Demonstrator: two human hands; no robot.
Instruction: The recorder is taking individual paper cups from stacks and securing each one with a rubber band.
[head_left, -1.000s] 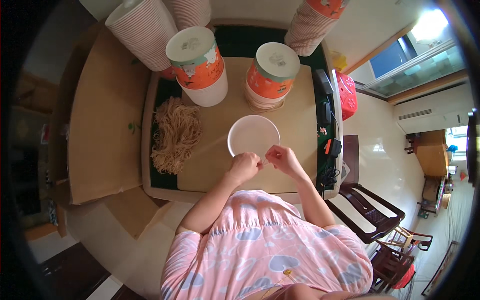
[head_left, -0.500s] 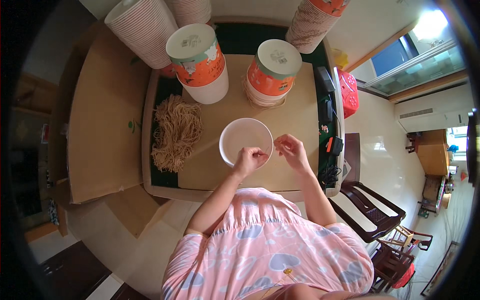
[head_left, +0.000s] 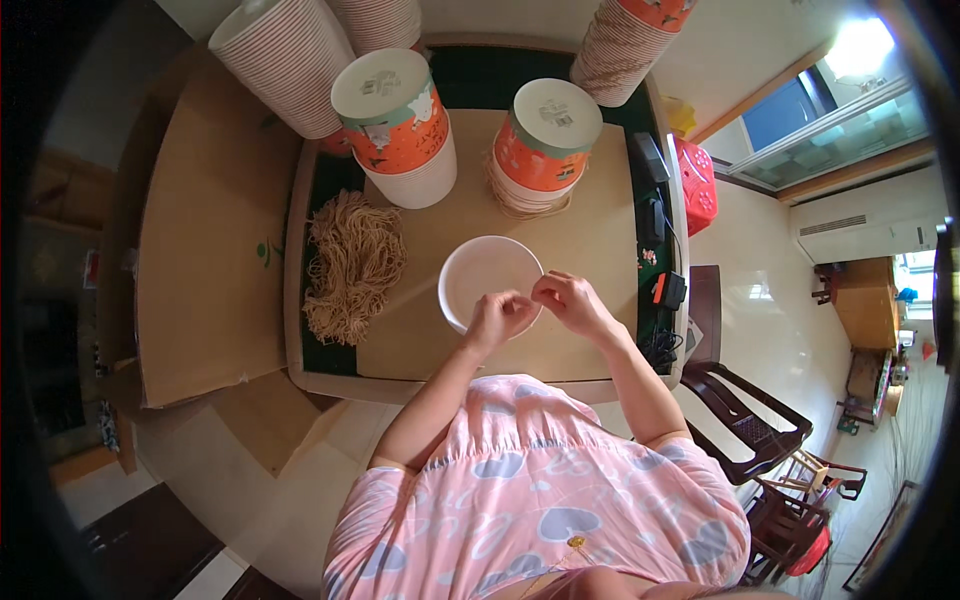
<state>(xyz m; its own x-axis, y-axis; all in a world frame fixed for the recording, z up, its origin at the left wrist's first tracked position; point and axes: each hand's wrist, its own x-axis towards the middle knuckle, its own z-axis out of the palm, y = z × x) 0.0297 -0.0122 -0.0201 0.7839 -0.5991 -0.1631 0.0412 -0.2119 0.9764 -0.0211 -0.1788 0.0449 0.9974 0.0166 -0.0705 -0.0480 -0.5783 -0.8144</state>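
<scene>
A white paper bucket (head_left: pixel 478 272) stands on the cardboard sheet, its open mouth facing up. My left hand (head_left: pixel 498 320) is over the near part of its mouth, thumb and fingers pinched together. At the right side of the rim my right hand (head_left: pixel 572 303) is also closed in a pinch, its fingertips close to those of the left. Whatever is between the fingers is too small to make out. To the left lies a loose bundle of tan string (head_left: pixel 352 265). Behind the bucket is an upside-down stack of orange paper buckets (head_left: pixel 545 160) with string around its lower part.
Another inverted bucket stack (head_left: pixel 400 140) stands at the back left, with tall white stacks (head_left: pixel 280 65) behind it. A further stack (head_left: pixel 630 50) is at the back right. Black devices and cables (head_left: pixel 660 290) line the table's right edge. A large cardboard box (head_left: pixel 215 240) adjoins the left side.
My right hand has moved left, bringing its fingertips nearer to my left hand. My left hand and the white bucket have hardly moved.
</scene>
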